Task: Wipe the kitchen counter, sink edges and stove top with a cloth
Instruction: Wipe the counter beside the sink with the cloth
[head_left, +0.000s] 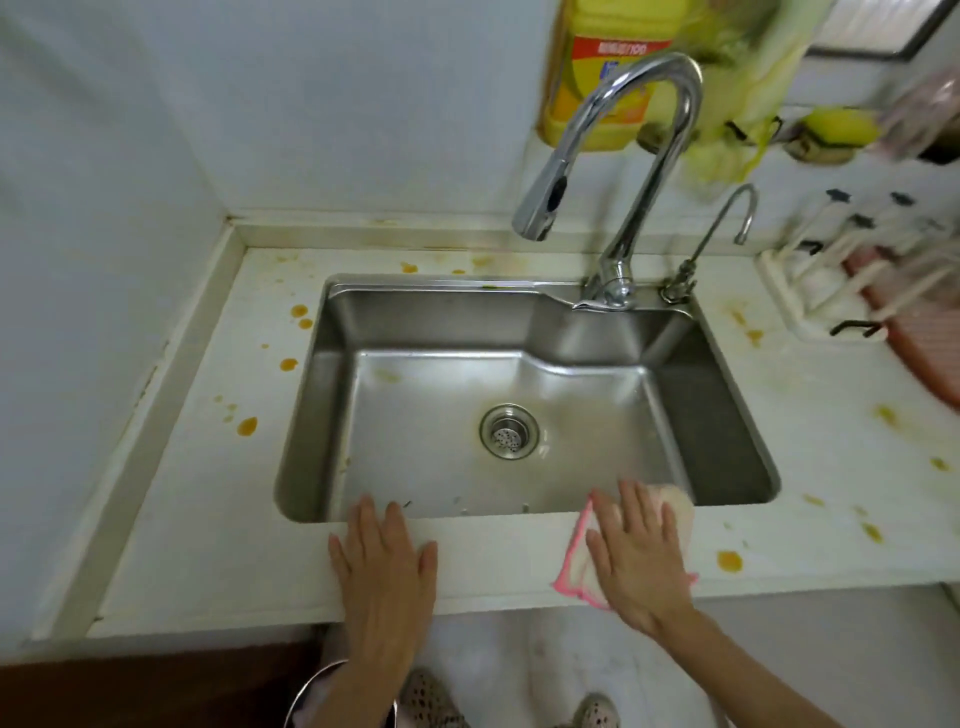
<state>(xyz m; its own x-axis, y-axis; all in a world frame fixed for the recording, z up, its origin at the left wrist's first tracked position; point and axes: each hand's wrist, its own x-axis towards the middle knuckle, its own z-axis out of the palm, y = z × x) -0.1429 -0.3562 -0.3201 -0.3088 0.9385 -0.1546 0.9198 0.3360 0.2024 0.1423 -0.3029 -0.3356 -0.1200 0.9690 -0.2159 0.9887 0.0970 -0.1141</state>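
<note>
A steel sink is set into a white counter spotted with orange stains. My right hand lies flat with straight fingers on a cream cloth with a pink edge, pressing it onto the front sink edge near the sink's right corner. My left hand rests flat on the bare front strip of counter, fingertips at the sink rim, holding nothing. The stove top is not in view.
A tall chrome faucet and a small tap stand behind the basin. A yellow detergent bottle hangs on the wall. A white rack with a pink item sits at the right. A drain strainer is in the basin.
</note>
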